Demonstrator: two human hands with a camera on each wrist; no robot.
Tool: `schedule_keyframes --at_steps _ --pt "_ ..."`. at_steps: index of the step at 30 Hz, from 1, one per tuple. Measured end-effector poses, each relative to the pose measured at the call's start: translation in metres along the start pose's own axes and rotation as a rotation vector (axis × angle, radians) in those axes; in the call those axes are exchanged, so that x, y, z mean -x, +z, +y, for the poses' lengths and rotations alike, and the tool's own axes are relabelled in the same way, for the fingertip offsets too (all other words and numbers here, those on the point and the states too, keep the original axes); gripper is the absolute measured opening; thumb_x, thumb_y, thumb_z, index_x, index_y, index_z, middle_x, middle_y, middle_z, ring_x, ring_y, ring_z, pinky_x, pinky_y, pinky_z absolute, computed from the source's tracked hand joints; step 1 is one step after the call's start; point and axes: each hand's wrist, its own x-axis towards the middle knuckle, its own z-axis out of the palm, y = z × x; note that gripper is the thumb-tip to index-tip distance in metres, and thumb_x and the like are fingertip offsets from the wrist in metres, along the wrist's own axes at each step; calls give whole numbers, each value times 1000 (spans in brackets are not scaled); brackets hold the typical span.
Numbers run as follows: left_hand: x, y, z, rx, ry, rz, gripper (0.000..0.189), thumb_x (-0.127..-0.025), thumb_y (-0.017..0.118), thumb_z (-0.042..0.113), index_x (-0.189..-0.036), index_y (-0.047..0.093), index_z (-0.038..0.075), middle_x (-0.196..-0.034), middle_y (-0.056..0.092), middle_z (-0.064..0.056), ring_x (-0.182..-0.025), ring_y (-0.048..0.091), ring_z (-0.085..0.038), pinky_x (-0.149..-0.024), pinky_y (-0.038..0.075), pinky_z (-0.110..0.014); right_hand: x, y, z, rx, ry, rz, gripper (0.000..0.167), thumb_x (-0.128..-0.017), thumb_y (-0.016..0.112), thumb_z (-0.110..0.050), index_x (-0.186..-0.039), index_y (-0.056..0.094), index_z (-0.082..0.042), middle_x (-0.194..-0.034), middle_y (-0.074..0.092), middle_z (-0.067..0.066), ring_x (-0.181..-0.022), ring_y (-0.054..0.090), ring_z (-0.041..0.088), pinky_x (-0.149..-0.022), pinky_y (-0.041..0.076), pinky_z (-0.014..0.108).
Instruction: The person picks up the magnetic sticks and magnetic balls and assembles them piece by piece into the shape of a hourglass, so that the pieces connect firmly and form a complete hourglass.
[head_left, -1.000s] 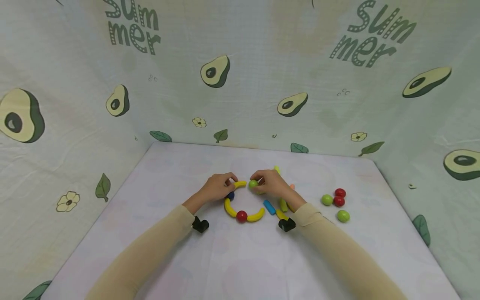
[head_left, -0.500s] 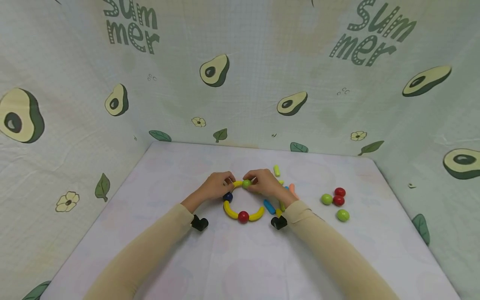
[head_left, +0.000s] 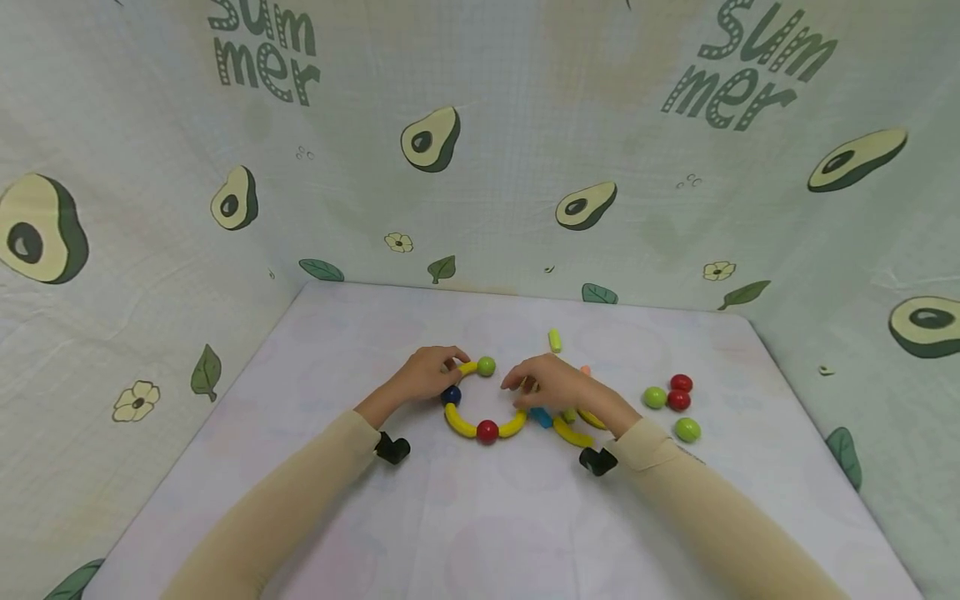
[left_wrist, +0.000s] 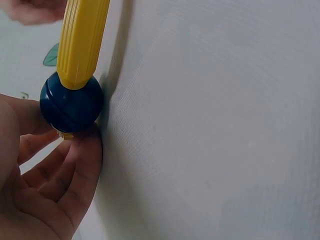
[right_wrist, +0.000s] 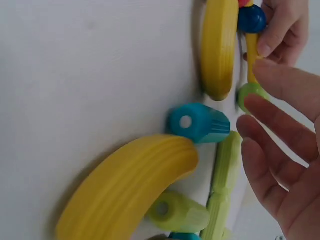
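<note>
An open arc of curved yellow rods and balls lies on the table. My left hand (head_left: 429, 372) pinches the upper yellow rod (head_left: 468, 368), between the dark blue ball (left_wrist: 72, 102) and the green ball (head_left: 486, 366) at the arc's end. Below the blue ball, another yellow rod (head_left: 459, 422) leads to a red ball (head_left: 487, 431) and then a third yellow rod (head_left: 513, 423). My right hand (head_left: 558, 385) is right of the arc, above the loose rods, its fingers spread and holding nothing. A short blue rod (right_wrist: 200, 122) is near it.
Under and beside the right hand lie loose pieces: a curved yellow rod (right_wrist: 125, 190), several light green rods (right_wrist: 227, 162) and a pink-orange one (head_left: 586, 370). Farther right sit loose red balls (head_left: 679, 400) and green balls (head_left: 687, 430). A printed cloth surrounds the table.
My right hand brought the green ball left to the upper yellow rod's end, let go, and moved back right. The left hand kept its grip on the rod, and the arc shifted slightly.
</note>
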Motion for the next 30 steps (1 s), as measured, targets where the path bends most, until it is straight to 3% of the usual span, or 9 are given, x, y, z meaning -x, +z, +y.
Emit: schedule_keyframes --at_steps 5,13,19,22,26,30 --pt "-1 0 -2 -5 3 -3 31 -103 66 22 -134 70 17 -113 72 -7 -94 62 -21 -85 56 -36 11 4 1 28 -49 -102 34 -93 84 -14 -126 77 -8 -122 76 4 -105 67 23 -97 57 42" --pt "1 0 -1 -2 33 -17 32 -103 65 21 -134 70 16 -113 72 -7 -97 62 -21 -89 55 -39 5 10 7 147 -52 -133 22 -92 85 -15 -113 82 -16 -111 72 -8 -105 61 16 -100 51 37" --pt "1 0 -1 7 37 -12 32 -103 66 20 -134 71 16 -112 72 -7 -95 62 -21 -86 54 -39 1 0 12 37 -16 -119 22 -95 81 -8 -116 78 -12 -106 73 -6 -93 61 15 -87 55 29" --pt "1 0 -2 7 36 0 31 -103 66 19 -133 71 16 -111 72 -7 -96 62 -22 -87 54 -40 -1 -3 13 -17 9 -119 21 -99 75 -7 -120 75 -11 -102 72 -4 -90 60 13 -86 54 28" --pt "1 1 0 9 15 9 31 -103 66 19 -133 71 16 -111 72 -7 -97 62 -22 -88 54 -40 -4 -3 12 -88 78 -86 23 -103 68 -13 -125 74 -10 -106 72 -2 -94 63 15 -94 54 36" --pt "2 2 4 18 -5 7 31 -102 66 20 -133 71 16 -111 71 -7 -95 62 -22 -85 54 -39 -13 3 11 -157 184 -8 29 -104 66 -15 -132 71 -10 -110 73 4 -89 66 19 -88 57 35"
